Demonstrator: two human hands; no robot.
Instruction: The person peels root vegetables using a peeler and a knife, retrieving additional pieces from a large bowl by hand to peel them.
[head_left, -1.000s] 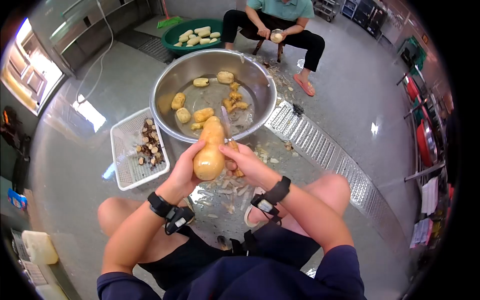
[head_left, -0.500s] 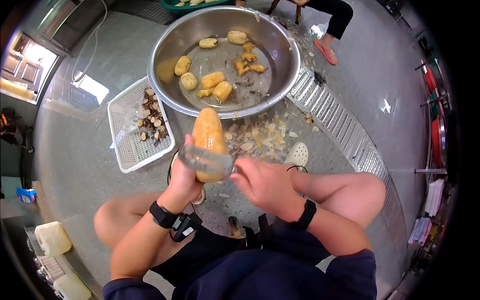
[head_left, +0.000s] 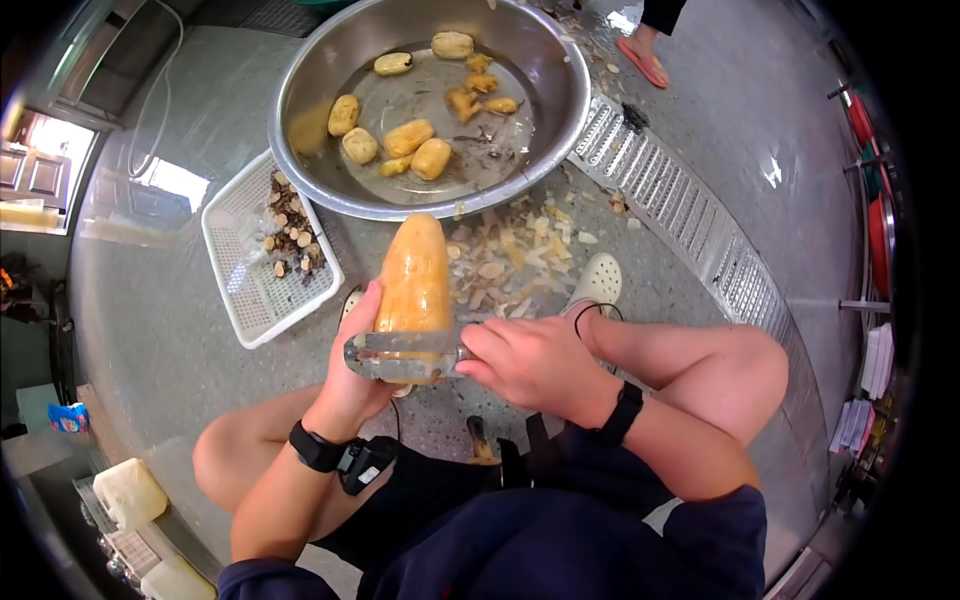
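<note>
My left hand [head_left: 355, 372] grips the lower end of a long, wet, yellow-tan lotus root segment [head_left: 416, 278], its far end pointing toward the basin. My right hand [head_left: 535, 365] is closed round the handle of a wide peeler [head_left: 402, 344]. The peeler's flat metal head lies crosswise over the near part of the lotus root. Most of its handle is hidden by my fingers. Ahead stands a large steel basin [head_left: 300, 185] holding several shorter lotus root pieces [head_left: 408, 137] and knobbly yellow-brown pieces [head_left: 463, 103] in a little water.
A white plastic basket [head_left: 248, 310] with cut root ends [head_left: 292, 225] stands at the left. Peelings [head_left: 520, 250] litter the wet floor between basin and shoes. A slotted metal drain cover [head_left: 680, 210] runs along the right. Another person's sandalled foot [head_left: 643, 60] is beyond the basin.
The peeler has moved down the lotus root toward me, from a blurred tilt to nearly level. The view has tipped down, so basin and basket sit higher and further left.
</note>
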